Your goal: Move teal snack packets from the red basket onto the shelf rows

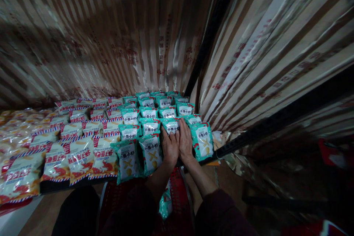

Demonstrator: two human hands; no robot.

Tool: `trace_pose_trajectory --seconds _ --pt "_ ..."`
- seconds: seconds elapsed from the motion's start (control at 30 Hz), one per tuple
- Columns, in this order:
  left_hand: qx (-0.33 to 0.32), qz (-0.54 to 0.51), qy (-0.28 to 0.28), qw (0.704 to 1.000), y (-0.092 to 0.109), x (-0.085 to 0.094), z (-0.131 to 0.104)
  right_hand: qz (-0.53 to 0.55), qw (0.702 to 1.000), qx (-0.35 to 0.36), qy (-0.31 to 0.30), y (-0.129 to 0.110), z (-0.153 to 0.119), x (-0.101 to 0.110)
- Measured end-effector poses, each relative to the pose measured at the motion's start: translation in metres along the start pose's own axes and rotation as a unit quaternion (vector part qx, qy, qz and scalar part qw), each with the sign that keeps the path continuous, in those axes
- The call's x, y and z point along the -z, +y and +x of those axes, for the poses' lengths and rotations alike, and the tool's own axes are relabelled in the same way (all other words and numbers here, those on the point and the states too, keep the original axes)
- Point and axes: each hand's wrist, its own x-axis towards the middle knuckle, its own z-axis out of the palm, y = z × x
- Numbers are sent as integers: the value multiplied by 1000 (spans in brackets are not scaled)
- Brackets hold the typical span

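Rows of teal snack bags (151, 116) stand upright on a dark shelf (69, 185), several rows deep. My left hand (170, 148) and my right hand (185, 140) lie side by side, fingers flat against one teal bag (171, 125) in the front part of a row. Another teal bag (202, 141) leans just right of my right hand, and two more (151, 153) stand left of my left hand. I cannot tell whether either hand grips the bag or only presses on it.
Red-and-white shrimp snack bags (80, 158) fill the shelf to the left, with orange bags (19, 177) beyond. A red basket (177, 191) holding a teal bag (165, 203) sits below the shelf edge. Striped plastic sheeting (262, 51) hangs behind and to the right.
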Motion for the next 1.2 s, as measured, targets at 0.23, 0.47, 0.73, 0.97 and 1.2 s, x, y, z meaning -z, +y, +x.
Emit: trace_pose_trajectory --seconds 0.23,0.47,0.73,0.97,1.2 --pt "38 -11 -32 999 9 5 -2 75 995 55 26 4 -1 7" --pt "34 -14 -34 999 7 5 -3 86 990 100 40 4 8 14" --pt "0 -18 -16 1000 2 2 -6 57 989 136 29 -1 5 23" --pt "-9 -8 1 1000 -4 0 -10 16 999 34 7 -1 -30 36" --pt "-24 3 14 1000 -7 -3 -9 -4 1000 -5 -11 7 -36 36"
